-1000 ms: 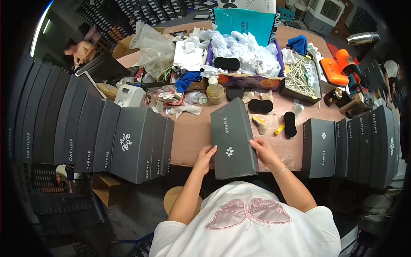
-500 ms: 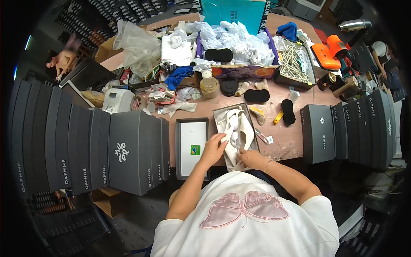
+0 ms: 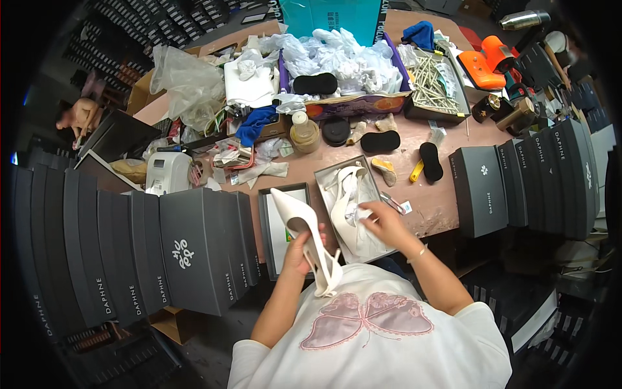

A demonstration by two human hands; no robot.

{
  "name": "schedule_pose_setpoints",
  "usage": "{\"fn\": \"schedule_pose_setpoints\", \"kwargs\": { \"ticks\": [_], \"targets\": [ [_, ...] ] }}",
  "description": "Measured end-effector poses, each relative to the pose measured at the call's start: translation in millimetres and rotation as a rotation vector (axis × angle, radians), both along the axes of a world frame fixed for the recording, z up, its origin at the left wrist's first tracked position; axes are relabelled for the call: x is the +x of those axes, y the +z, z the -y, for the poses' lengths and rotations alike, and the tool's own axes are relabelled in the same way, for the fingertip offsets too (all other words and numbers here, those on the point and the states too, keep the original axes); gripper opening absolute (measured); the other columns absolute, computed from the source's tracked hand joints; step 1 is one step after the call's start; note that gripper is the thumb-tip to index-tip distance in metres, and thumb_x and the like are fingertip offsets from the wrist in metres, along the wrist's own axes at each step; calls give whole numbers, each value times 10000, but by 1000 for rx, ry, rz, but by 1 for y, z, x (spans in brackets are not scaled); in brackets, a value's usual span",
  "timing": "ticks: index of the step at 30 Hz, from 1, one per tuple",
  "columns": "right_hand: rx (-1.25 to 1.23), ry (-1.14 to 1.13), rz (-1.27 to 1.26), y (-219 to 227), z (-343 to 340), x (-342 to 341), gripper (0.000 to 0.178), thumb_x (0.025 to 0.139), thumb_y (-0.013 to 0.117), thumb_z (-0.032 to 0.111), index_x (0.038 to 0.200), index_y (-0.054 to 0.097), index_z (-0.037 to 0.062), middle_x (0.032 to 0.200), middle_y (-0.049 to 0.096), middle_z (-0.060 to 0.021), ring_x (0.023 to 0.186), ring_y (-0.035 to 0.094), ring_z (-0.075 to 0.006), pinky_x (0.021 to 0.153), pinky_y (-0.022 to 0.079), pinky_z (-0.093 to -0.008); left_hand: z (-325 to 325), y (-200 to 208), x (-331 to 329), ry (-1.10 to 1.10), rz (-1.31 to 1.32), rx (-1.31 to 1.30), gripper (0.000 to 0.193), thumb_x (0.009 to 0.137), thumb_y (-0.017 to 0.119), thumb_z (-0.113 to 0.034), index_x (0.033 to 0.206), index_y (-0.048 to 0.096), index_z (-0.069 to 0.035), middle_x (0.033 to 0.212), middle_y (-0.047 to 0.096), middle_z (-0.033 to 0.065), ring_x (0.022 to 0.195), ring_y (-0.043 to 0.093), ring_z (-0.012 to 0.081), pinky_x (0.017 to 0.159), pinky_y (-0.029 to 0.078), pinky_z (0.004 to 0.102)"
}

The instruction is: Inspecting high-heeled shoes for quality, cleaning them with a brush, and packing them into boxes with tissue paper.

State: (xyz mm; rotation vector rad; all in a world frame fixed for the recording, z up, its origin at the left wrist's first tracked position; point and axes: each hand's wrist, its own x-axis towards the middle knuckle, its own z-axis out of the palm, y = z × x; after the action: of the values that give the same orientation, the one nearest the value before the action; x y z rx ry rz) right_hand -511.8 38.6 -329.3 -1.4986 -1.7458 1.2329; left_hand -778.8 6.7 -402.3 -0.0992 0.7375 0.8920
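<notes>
From where I'm standing: half a second ago both hands were down at the open grey shoebox [image 3: 341,165], pair inside. Now one white heeled shoe [image 3: 289,205] is out, grasped in the left hand [image 3: 297,255], toe pointing away, heel end near the shirt, partly hiding the grey lid [image 3: 264,223]. Second white shoe [image 3: 341,209] remains in the box on the surface [image 3: 427,219]. Right hand [image 3: 391,228] is over the box, fingers bent at white tissue [image 3: 367,241]; can't tell if gripping.
</notes>
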Motion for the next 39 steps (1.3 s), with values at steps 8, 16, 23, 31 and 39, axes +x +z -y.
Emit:
{"fn": "schedule_pose_setpoints", "kwargs": {
  "ticks": [8,16,23,31,39],
  "targets": [
    [107,232,467,-82,-21,-17,362,702,682,129,1035,579,32,1028,590,-170,943,612,-349,783,505,-429,29,52,16,-101,-118,103,491,868,535,-216,1291,447,18,1138,606,189,950,647,302,835,551,394],
    [310,115,54,34,-6,-46,417,718,708,95,1099,545,50,1023,566,-169,903,581,-344,782,492,-392,3,63,44,123,-121,183,415,989,430,-405,1277,398,-107,1180,540,93,1027,567,222,824,509,392],
    [381,228,187,25,24,-58,363,772,630,82,1118,532,30,1072,561,-149,961,559,-329,823,484,-391,29,61,73,146,-386,238,513,987,485,-321,1384,232,-116,1310,405,97,1156,463,185,925,446,337],
    [685,329,207,-8,-8,-62,242,684,675,122,888,550,88,877,532,-78,820,550,-262,702,437,-379,31,76,77,78,-432,211,434,957,553,-262,1274,302,-104,992,507,59,718,570,125,605,512,268],
    [162,289,-63,5,-59,-49,415,698,807,230,991,574,49,942,575,-117,808,592,-274,706,488,-360,17,70,46,27,-479,229,407,918,586,-153,1220,317,-101,919,551,104,683,609,155,578,541,297]
  ]
}}
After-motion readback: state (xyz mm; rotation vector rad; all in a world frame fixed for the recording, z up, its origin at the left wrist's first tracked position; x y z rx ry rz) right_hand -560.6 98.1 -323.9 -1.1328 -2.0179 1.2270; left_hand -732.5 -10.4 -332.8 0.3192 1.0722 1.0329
